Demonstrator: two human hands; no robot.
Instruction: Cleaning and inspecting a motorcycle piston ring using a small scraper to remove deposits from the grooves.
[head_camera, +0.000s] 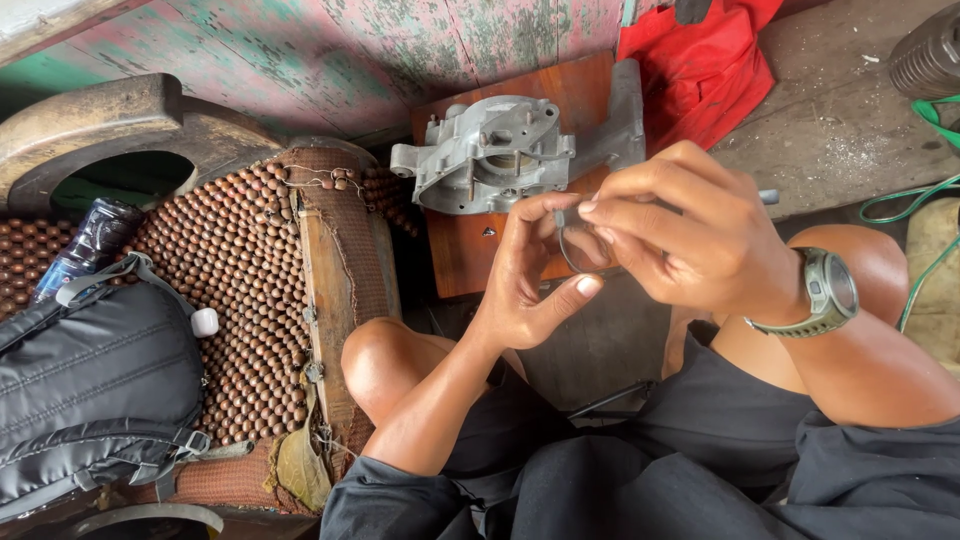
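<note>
Thin metal ring (575, 250) pinched between raised left hand (525, 285) and right hand (690, 235) fingertips.

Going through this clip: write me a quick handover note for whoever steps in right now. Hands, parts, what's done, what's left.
Left hand: fingertips pinch a thin metal ring from the left.
Right hand: grips the same ring from the right; watch on that wrist.
Grey metal casing: lies untouched on the wooden board ahead of the knees.
Done: ring is off the floor, held by both hands.
Left: ring is not yet on the casing; its exact seat cannot be told.
</note>
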